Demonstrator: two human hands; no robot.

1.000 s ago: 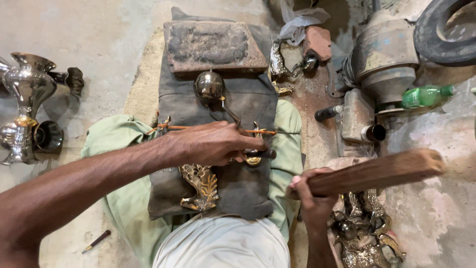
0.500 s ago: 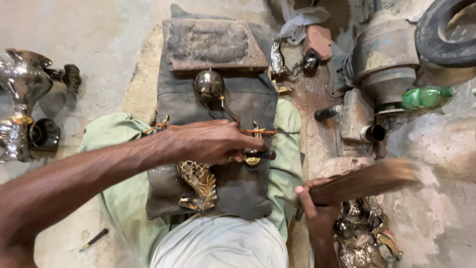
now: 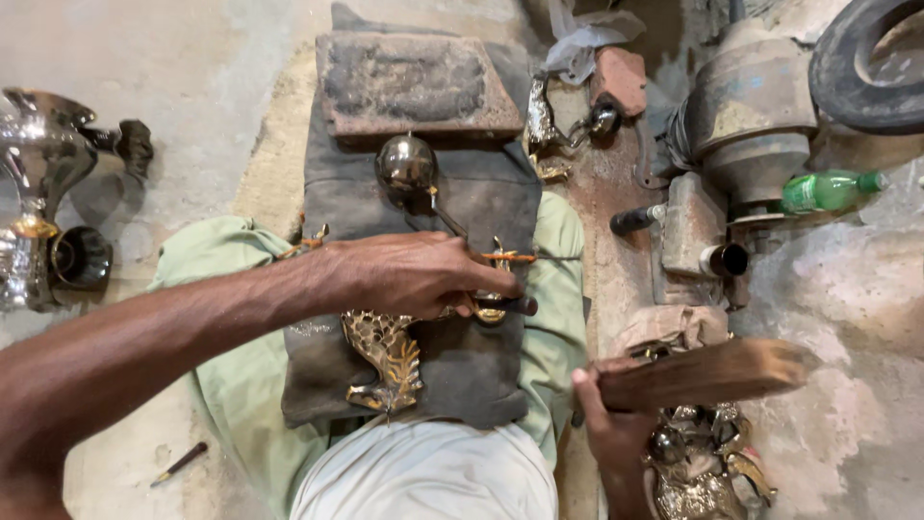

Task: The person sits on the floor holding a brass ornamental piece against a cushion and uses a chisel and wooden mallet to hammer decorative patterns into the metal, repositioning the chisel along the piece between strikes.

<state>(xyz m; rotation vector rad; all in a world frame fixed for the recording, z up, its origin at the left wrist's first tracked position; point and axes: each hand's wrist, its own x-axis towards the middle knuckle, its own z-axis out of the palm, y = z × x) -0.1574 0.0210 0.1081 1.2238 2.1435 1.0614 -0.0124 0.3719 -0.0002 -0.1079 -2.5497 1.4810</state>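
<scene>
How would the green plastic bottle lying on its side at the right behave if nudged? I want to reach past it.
The green bottle lies on its side, so it would probably roll easily. It looks like thin plastic, likely light and slightly squashy. How full it is cannot be told, so its weight is uncertain.

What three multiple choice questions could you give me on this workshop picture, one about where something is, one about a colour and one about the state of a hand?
1. Where does the green plastic bottle lie?
A. at the right, beside the grey metal machine
B. on the dark cloth pad
C. at the far left edge

2. What colour is the ornate leaf-shaped piece on the pad?
A. blue
B. golden
C. red

3. What is the right hand doing?
A. lying open and flat
B. gripping a wooden block
C. holding the bottle

Answers: 1 A, the bottle lies against the machine; 2 B, the piece shines golden; 3 B, its fingers wrap the block's end.
</scene>
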